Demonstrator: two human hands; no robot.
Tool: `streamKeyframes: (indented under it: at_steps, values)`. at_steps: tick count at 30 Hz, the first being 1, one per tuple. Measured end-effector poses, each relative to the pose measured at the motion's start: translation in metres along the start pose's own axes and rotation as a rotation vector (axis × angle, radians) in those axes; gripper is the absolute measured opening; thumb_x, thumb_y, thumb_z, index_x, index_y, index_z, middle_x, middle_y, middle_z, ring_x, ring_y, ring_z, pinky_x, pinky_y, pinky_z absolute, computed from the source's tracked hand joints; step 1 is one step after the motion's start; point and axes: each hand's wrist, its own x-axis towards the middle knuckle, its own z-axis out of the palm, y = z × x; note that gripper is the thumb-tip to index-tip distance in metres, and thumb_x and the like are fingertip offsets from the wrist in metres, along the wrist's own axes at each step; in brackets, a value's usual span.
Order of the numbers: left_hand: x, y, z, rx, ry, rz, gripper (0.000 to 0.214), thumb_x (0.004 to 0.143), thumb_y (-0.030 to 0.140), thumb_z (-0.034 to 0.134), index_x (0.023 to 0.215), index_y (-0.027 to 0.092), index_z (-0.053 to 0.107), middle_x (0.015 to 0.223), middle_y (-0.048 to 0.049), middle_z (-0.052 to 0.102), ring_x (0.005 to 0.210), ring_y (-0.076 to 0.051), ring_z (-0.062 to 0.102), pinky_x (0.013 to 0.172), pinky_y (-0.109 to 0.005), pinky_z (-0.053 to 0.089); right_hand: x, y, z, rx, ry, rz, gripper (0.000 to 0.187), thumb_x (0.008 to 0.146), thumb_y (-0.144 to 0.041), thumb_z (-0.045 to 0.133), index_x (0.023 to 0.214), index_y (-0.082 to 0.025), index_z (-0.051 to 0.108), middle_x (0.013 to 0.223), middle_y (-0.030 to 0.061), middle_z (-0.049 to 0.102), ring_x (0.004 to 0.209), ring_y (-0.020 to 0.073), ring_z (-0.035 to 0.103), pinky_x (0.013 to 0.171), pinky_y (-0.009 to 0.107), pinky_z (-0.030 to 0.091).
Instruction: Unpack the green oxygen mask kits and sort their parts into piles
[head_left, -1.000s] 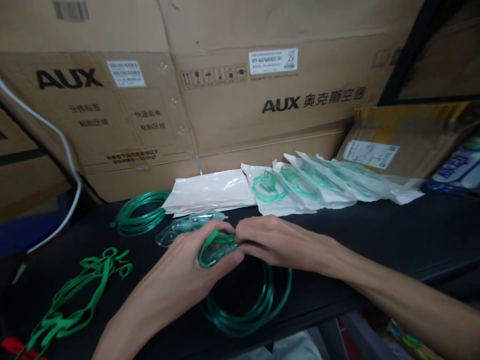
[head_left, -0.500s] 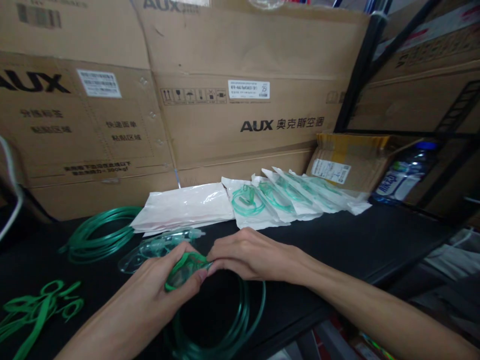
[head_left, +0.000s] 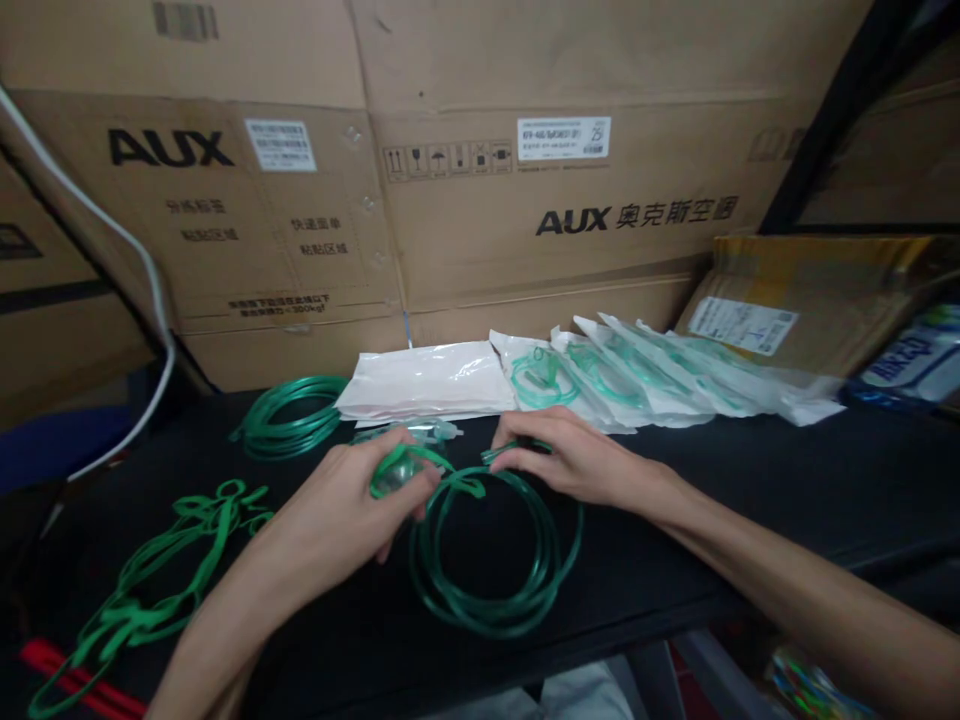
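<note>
Mask point(head_left: 400, 472) gripped in left hand point(head_left: 360, 505), over black table point(head_left: 637, 570); green strap point(head_left: 471, 486) sticking out by coiled tube point(head_left: 495, 624). Right hand point(head_left: 574, 455) pinches tube end point(head_left: 490, 456), apart from mask. White packets point(head_left: 424, 378) behind.

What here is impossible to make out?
Head view, every item:
Clear piece: partly hidden by the left hand holding it.
Tubing in the right hand: gripped stretch hidden by its fingers.
Bottle: cut off by the right edge.
Carton label: fine print too small and blurred.
</note>
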Motion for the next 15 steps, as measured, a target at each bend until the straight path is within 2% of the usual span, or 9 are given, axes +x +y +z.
streamKeyframes:
  at_steps: [3,5,7,10,15]
  values:
    - [-0.003,-0.003,-0.006,-0.152,0.032,-0.010,0.040,0.090,0.062,0.055,0.096,0.024,0.062,0.055,0.0048,0.063,0.040,-0.015,0.058,0.040,-0.022,0.043,0.000,0.003,0.001,0.011,-0.087,0.006,0.022,0.099,-0.033,0.060,0.095,-0.015,0.072,0.085,0.0040,0.072,0.077,0.0159,0.066,0.073,0.024,0.045]
    - [-0.004,-0.001,-0.007,-0.239,0.008,-0.018,0.046,0.091,0.065,0.053,0.110,0.024,0.060,0.053,0.0058,0.061,0.042,-0.016,0.058,0.042,-0.022,0.045,0.000,0.003,0.003,-0.001,-0.159,-0.036,0.024,0.099,-0.034,0.059,0.100,-0.015,0.074,0.092,0.0058,0.074,0.087,0.0174,0.068,0.081,0.025,0.047]
    - [-0.005,0.000,-0.005,-0.277,-0.035,-0.028,0.050,0.092,0.066,0.050,0.119,0.024,0.057,0.053,0.0064,0.060,0.043,-0.015,0.058,0.044,-0.022,0.047,-0.001,0.003,0.006,-0.049,-0.137,-0.065,0.027,0.096,-0.037,0.063,0.110,-0.016,0.074,0.102,0.0083,0.073,0.099,0.0202,0.067,0.089,0.028,0.047]
    - [-0.004,-0.001,-0.001,-0.325,-0.046,-0.059,0.054,0.095,0.067,0.042,0.124,0.024,0.055,0.055,0.0056,0.061,0.046,-0.015,0.058,0.047,-0.022,0.048,-0.001,0.003,0.006,-0.105,-0.026,-0.085,0.037,0.092,-0.040,0.069,0.120,-0.016,0.071,0.111,0.0108,0.070,0.105,0.0223,0.064,0.094,0.032,0.047]
    - [0.000,-0.009,0.004,-0.453,-0.098,-0.079,0.059,0.098,0.066,0.032,0.134,0.024,0.053,0.062,0.0033,0.064,0.054,-0.017,0.061,0.052,-0.024,0.049,0.000,0.005,0.007,-0.080,-0.038,-0.124,0.021,0.092,-0.029,0.070,0.102,-0.012,0.076,0.095,0.0090,0.072,0.092,0.0202,0.067,0.085,0.030,0.049]
